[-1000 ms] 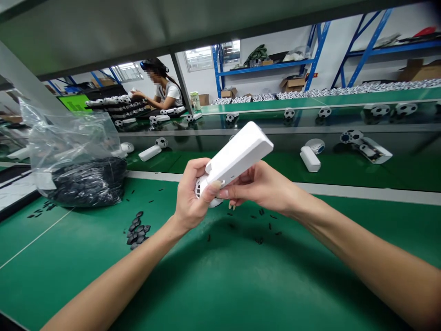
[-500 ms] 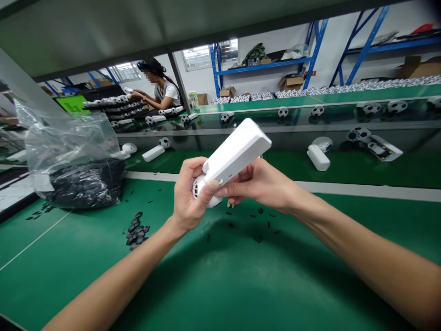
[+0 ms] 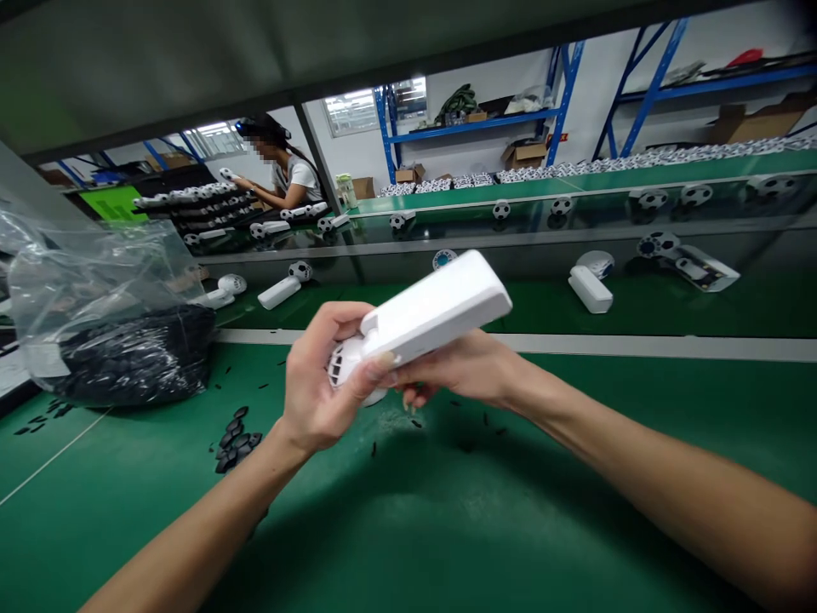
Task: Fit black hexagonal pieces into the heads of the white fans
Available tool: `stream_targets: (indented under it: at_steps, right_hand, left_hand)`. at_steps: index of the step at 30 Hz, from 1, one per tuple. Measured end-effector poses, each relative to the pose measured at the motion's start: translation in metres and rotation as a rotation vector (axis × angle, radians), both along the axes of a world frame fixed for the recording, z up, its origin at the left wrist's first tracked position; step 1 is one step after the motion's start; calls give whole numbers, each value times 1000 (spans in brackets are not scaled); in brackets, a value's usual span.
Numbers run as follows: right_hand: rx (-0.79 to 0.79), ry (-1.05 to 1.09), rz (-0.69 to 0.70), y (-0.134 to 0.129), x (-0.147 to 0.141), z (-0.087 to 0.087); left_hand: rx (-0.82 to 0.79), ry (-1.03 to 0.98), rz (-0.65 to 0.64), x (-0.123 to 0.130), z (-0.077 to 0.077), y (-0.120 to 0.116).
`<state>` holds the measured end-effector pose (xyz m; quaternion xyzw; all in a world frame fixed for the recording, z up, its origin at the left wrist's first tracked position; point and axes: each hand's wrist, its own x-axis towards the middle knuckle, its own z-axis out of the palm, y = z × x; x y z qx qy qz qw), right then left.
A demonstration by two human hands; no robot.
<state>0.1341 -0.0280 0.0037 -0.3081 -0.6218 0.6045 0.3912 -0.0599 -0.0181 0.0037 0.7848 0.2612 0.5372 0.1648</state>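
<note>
A white handheld fan (image 3: 440, 302) with a round slotted head is held up over the green bench, its boxy handle slanting up to the right. My left hand (image 3: 325, 375) is closed around the fan's head, the thumb lying along its near side. Underneath the handle, my right hand (image 3: 463, 370) has its fingers curled against the fan near my left thumb. Its fingertips are partly hidden, so any small part between them cannot be made out. Small black pieces (image 3: 416, 423) lie scattered on the bench below, and a pile of larger black pieces (image 3: 236, 443) lies left.
A clear plastic bag (image 3: 128, 349) of black parts stands on the left. Beyond the pale bench edge (image 3: 606, 344), several white fans (image 3: 591, 289) with football-patterned heads lie on a green surface. Another person (image 3: 294, 174) works at the back left. A shelf (image 3: 159, 68) hangs overhead.
Both hands and the fan have shifted slightly left in view, and the handle is tilted flatter. The view has turned a little, and a blue-and-white round head now shows behind the fan.
</note>
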Motion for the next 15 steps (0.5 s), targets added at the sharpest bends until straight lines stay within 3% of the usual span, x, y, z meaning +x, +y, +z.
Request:
stream_targets:
  at_steps: [3,5,8,12,15]
  right_hand:
    - [99,37,-122,-7,-7,-6]
    - [255,-57,-229,-9,-9,-8]
    - [366,-203,-331,-5,-8,-2]
    - [450,-546,-505,4,7,14]
    - [456,-722,-508,5,28,27]
  left_hand:
    - [-5,-67,44,-3,-1,0]
    - [-9,-84,49,-3,-3,2]
    - [-88,-102,122,5,-5,20]
    - [-310,-65,304,27,-10,86]
    - [-501,105,462,47,-20,141]
